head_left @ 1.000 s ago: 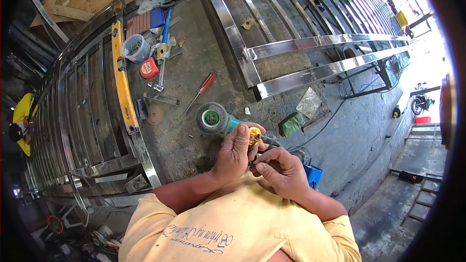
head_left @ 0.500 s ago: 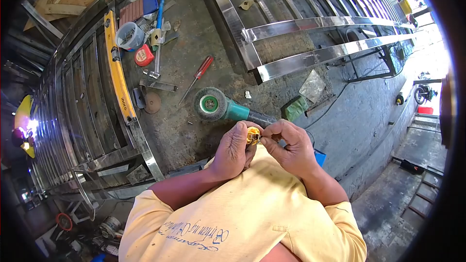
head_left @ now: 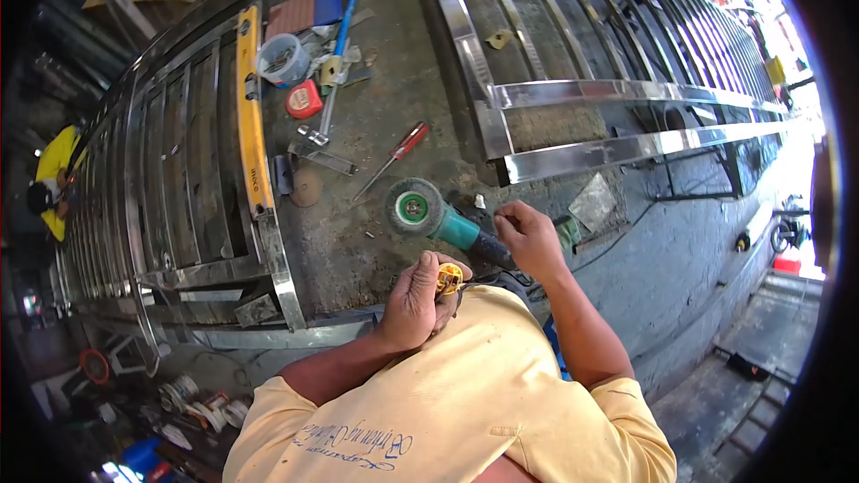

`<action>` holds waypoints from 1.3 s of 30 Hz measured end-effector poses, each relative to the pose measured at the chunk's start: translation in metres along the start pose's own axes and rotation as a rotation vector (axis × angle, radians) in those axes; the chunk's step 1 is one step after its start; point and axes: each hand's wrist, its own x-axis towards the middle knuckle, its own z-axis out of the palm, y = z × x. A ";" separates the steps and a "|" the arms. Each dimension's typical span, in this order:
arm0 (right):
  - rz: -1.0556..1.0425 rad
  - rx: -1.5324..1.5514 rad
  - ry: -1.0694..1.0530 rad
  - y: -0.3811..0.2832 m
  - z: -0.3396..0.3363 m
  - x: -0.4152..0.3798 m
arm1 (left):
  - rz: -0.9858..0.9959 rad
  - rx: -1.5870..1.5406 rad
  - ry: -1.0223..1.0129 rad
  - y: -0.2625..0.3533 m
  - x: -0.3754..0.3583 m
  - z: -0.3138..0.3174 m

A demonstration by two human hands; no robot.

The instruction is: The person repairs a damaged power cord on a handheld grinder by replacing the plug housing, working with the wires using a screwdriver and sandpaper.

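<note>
A small round yellow part (head_left: pixel 449 278) with a dark centre sits in my left hand (head_left: pixel 413 302), whose fingers are wrapped round it close to my chest. My right hand (head_left: pixel 528 237) is apart from it, over the dark handle end of a green angle grinder (head_left: pixel 458 230). Its thumb and fingertips are pinched together, and anything between them is too small to make out. The grinder lies on the workbench (head_left: pixel 358 241) with its round grey disc (head_left: pixel 414 207) facing up. A red screwdriver (head_left: pixel 409 142) lies beyond the disc.
A yellow level (head_left: pixel 252 125) rests along a metal frame at left. Near it are a tub (head_left: pixel 283 60), a red tape measure (head_left: pixel 304 99) and a blue-handled hammer (head_left: pixel 341 31). Another barred metal frame (head_left: pixel 573 156) spans the right. A person in yellow (head_left: pixel 55 161) is at far left.
My right hand has moved away from the yellow part, up and to the right. My left hand still holds that part, slightly lower. The whole view has shifted.
</note>
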 end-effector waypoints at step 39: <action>-0.167 -0.190 -0.091 -0.085 -0.058 -0.131 | 0.009 -0.247 0.064 0.016 -0.015 -0.054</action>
